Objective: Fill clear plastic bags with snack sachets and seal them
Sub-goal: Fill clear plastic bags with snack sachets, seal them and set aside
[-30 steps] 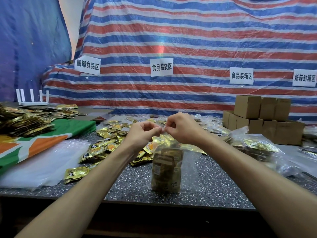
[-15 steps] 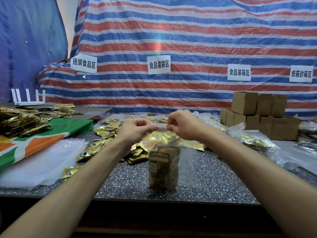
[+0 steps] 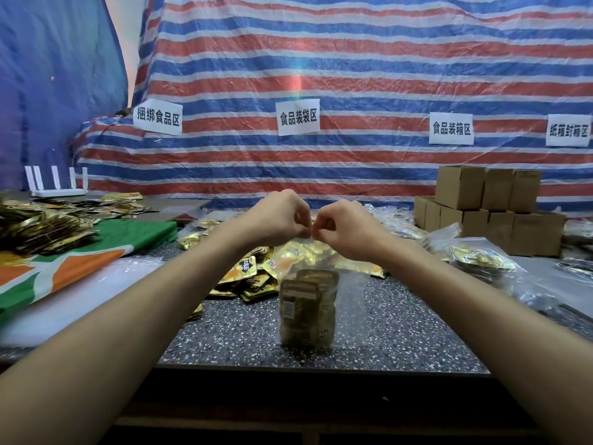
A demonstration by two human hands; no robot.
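Note:
A clear plastic bag (image 3: 348, 303) stands upright on the speckled table (image 3: 224, 345), its lower half packed with gold snack sachets (image 3: 306, 311). My left hand (image 3: 276, 216) and my right hand (image 3: 345, 224) meet above it, fingertips nearly touching, each pinching the bag's top edge at the middle. Loose gold sachets (image 3: 250, 277) lie in a heap just behind and left of the bag.
Filled clear bags (image 3: 478, 258) lie at the right, with small cardboard boxes (image 3: 487, 207) stacked behind them. A green, orange and white cloth (image 3: 80, 261) with more sachets (image 3: 41, 226) covers the left. Flat clear bags (image 3: 64, 303) lie beside it. A white router (image 3: 57, 184) stands far left.
My hands drew apart along the bag's top edge, then came back together at its middle. The bag stays upright on the table.

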